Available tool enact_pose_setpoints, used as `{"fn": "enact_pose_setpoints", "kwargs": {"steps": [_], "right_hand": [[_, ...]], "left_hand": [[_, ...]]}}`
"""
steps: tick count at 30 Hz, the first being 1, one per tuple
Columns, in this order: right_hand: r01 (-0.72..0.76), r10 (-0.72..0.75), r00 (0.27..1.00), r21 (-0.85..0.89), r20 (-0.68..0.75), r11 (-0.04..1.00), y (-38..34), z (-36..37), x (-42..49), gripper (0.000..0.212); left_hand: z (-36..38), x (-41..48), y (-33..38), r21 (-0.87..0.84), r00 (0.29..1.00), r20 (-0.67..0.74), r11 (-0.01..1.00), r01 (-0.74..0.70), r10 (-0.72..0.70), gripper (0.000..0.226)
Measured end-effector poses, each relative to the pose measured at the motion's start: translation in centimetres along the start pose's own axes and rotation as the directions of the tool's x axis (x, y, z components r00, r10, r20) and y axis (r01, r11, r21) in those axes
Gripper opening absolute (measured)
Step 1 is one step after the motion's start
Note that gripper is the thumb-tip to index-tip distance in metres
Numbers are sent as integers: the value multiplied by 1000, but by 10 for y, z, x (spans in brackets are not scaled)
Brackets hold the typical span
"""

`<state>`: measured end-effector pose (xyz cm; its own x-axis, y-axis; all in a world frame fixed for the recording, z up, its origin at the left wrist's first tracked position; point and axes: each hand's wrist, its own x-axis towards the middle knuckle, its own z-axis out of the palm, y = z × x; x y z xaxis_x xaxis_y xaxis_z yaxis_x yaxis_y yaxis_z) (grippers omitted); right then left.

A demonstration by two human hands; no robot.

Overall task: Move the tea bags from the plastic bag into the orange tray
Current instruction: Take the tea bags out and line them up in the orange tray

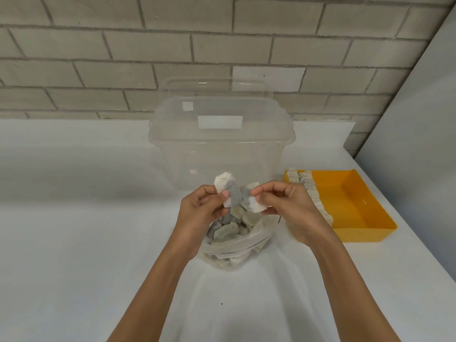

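Where left hand (201, 209) and right hand (287, 204) pinch, papery tea bags (226, 184) overlap.

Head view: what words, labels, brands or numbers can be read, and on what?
None readable.
On the clear plastic bin: a large white sticker and a small one, both blank.
On the brick wall: a white patch, blank.
No print visible on the tea bags, plastic bag or orange tray.

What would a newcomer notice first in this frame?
Dead centre, the left hand pinches a tea bag and the right hand a second tea bag, both above the open plastic bag full of more. To the right sits the orange tray, with a row of tea bags along its left side. Behind the hands stands a big clear bin.
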<state>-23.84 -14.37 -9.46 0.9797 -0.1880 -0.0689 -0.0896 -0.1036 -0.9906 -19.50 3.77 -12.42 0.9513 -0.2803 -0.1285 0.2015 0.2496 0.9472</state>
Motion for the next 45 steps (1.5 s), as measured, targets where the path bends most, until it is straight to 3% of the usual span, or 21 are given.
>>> {"fn": "enact_pose_setpoints", "kwargs": {"steps": [2, 5, 7, 11, 17, 21, 26, 32, 38, 45], "right_hand": [[32, -33, 999, -20, -26, 999, -6, -9, -1, 21], [53, -54, 998, -46, -23, 998, -17, -23, -4, 9], [57, -58, 998, -59, -2, 997, -22, -33, -6, 17], [109, -113, 993, -131, -28, 985, -25, -58, -8, 14], [122, -146, 984, -208, -103, 970, -21, -108, -6, 8], [116, -150, 982, -266, -114, 957, -17, -140, -3, 4], [106, -155, 979, -323, -130, 941, -9, -181, 4, 5], [74, -178, 971, -503, -161, 861, 9, -231, 23, 32], [61, -146, 985, -595, -96, 801, 21, -251, 34, 34], [43, -117, 988, -552, -99, 833, 33, -257, 37, 36]], "left_hand": [[8, -1, 3, -64, 998, 61, 998, 14, -10, 6], [25, 0, 5, -129, 992, 127, 991, 22, -5, 6], [39, 1, 5, -133, 989, 148, 991, 11, 9, 9], [70, 4, 3, -48, 983, 182, 999, -8, 16, 24], [121, 19, 15, 160, 969, 232, 980, -120, 81, 16], [155, 39, 25, 380, 926, 315, 866, -326, 210, 9], [192, 73, 24, 554, 876, 428, 700, -450, 223, 6], [224, 126, -3, 708, 902, 422, 591, -388, 87, 9], [233, 160, -40, 791, 900, 436, 484, -375, -16, 9], [249, 167, -44, 801, 877, 475, 450, -395, -75, 13]]}}
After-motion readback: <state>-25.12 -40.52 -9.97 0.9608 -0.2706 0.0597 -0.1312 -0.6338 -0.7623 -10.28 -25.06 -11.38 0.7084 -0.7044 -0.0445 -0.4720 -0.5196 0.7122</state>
